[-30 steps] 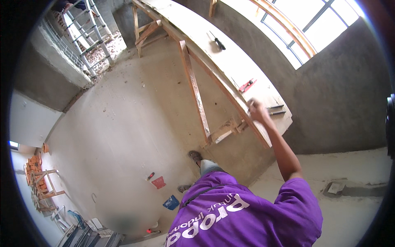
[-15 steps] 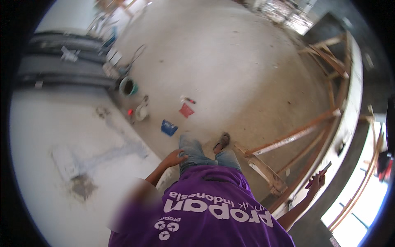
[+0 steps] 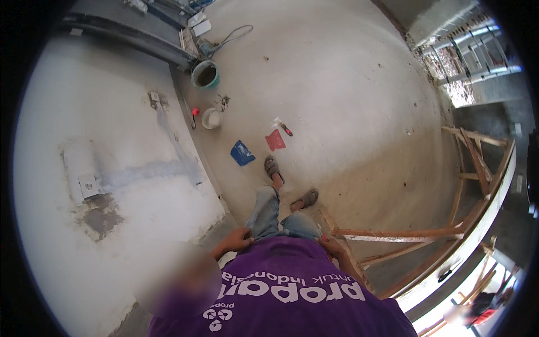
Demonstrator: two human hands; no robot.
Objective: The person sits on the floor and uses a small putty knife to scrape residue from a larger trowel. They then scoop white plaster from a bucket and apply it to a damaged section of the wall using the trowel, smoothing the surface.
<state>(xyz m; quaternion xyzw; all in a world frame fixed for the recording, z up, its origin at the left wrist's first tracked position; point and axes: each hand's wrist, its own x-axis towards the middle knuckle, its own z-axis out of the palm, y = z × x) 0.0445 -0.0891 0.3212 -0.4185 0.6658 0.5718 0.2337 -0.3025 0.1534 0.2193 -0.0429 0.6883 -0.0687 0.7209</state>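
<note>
- I see the left hand (image 3: 238, 240) at the waist, by the hem of the shirt (image 3: 281, 269); its fingers look curled in, but I cannot tell whether they pinch cloth.
- I have the right hand (image 3: 330, 245) low at the other hip, against the jeans (image 3: 263, 213); its fingers are mostly hidden from me, so I cannot tell whether they are spread or closed.
- A small spot of red shows at that right hand, too little for me to name.
- The jeans and shirt are on the wearer, between the two hands; below, I see a sandal (image 3: 272, 168) on each foot, flat on the floor (image 3: 337, 84).
- Ahead of the feet I find a blue scraper (image 3: 242, 153) and, to its right, a red scraper (image 3: 275, 140), both lying flat and apart.
- Just beyond the red one lies a tool (image 3: 287, 130) with a red and black handle.
- Farther off, near the wall (image 3: 135, 140), I see a white bucket (image 3: 212, 118) and a green bucket (image 3: 205, 75), both upright.
- On my right the long curved surface (image 3: 494, 202) stands on wooden legs (image 3: 398, 232), with a dark object (image 3: 444, 275) lying on it.
</note>
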